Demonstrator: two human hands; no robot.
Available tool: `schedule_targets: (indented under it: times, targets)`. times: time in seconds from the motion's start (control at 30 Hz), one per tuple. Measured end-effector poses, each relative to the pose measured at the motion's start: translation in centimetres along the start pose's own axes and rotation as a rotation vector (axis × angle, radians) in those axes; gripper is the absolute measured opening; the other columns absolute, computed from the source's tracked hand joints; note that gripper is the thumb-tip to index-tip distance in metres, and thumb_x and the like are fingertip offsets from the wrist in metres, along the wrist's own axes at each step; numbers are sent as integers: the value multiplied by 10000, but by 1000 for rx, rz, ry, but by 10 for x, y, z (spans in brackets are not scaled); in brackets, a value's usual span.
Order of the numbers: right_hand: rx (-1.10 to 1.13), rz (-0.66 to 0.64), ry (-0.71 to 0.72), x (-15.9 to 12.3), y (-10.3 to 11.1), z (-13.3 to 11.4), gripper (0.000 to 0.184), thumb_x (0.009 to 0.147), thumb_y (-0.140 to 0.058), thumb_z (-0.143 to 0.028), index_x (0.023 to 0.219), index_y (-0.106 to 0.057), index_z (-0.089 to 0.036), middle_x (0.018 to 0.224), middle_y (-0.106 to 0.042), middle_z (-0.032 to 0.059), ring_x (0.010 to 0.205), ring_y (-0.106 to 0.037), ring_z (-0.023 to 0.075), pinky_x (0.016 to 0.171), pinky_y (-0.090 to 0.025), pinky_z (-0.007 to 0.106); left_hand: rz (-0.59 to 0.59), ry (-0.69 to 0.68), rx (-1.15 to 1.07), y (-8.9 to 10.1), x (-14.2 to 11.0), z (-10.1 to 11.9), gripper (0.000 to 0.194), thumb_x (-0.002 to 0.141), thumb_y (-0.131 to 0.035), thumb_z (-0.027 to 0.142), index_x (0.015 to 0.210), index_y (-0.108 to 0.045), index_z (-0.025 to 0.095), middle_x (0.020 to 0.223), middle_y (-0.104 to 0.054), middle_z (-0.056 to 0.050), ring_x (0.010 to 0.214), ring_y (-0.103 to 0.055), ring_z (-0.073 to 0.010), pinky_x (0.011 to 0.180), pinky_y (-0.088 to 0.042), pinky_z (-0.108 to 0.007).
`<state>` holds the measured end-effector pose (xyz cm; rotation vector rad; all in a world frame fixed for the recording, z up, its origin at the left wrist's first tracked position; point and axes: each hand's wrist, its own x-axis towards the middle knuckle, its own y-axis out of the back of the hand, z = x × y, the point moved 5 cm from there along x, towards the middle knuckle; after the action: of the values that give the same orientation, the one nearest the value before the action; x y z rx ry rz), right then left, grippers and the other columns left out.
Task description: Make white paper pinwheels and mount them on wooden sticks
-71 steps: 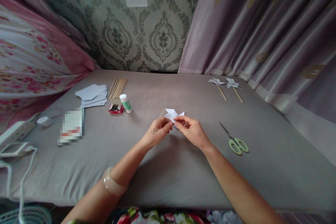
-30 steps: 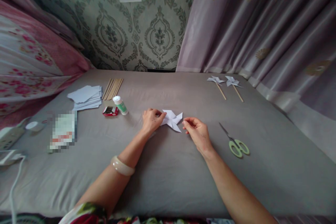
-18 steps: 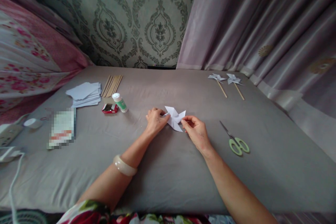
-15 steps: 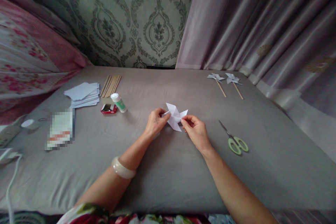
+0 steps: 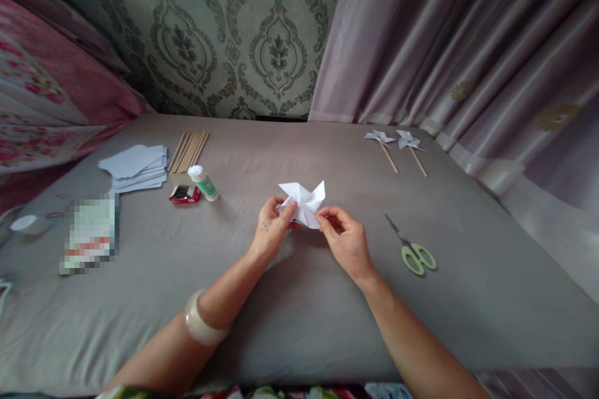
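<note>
1. Left hand (image 5: 271, 224) is pinching the paper pinwheel (image 5: 306, 202), thumb lying on top; the other fingers are going under the paper, so most of that grip is staying out of sight
2. Right hand (image 5: 346, 240) is pinching the pinwheel's near right edge, thumb against forefinger; cannot tell whether anything small is sitting between the tips
3. Pinwheel is sitting between the two hands; its underside is facing away, and cannot tell whether it is touching the cloth (image 5: 299, 318)
4. Beyond left hand, to its left: white-capped bottle (image 5: 204, 185) is sitting just beside a red box (image 5: 184, 194), whose dark contents are showing too small to identify
5. Farther that way, wooden sticks (image 5: 188, 152) are lying near a paper stack (image 5: 135, 165), top sheets covering lower ones
6. Well left of left hand, a packet (image 5: 91, 230) is appearing pixelated, print unreadable
7. Right of right hand, scissors (image 5: 410, 247) are lying, blades pointing away
8. Well beyond right hand, two stick-mounted pinwheels (image 5: 409, 140) are lying, stick joints obscured
</note>
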<state>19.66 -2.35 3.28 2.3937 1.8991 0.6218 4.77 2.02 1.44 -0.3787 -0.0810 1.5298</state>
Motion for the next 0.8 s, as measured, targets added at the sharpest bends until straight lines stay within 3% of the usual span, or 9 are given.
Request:
schedule_targets:
  times: [0.17,0.3,0.5,0.8]
  targets:
    - [-149,57,233,-1,4,-17,84,846,-579,-209,782,-633,-203,841,-585,17,766,-575,129,702,-489,260,-49,-33,-42,-4,-3,2,446,617,-762,450,866,-618,109,729,-659,-35,602,-592,-123,526,-493,-230]
    - [-257,124,335,-3,6,-23,64,839,-606,-199,808,-660,-213,945,-521,39,890,-554,160,823,-485,334,-80,-33,-49,-6,-5,2,420,630,-759,440,851,-656,98,736,-655,-30,607,-576,-110,536,-493,-221]
    - [-412,161,375,-6,8,-22,47,839,-634,-247,830,-678,-233,1110,-514,66,1062,-487,226,932,-419,447,-133,-23,-40,-12,-10,0,380,658,-749,445,822,-669,112,718,-647,-21,601,-565,-101,553,-489,-216]
    - [-473,187,426,-8,9,-26,49,840,-639,-251,833,-687,-242,1140,-509,67,1085,-463,236,935,-404,454,-155,-41,-22,-17,-17,4,332,665,-752,433,762,-684,123,689,-640,-14,577,-541,-89,547,-477,-206]
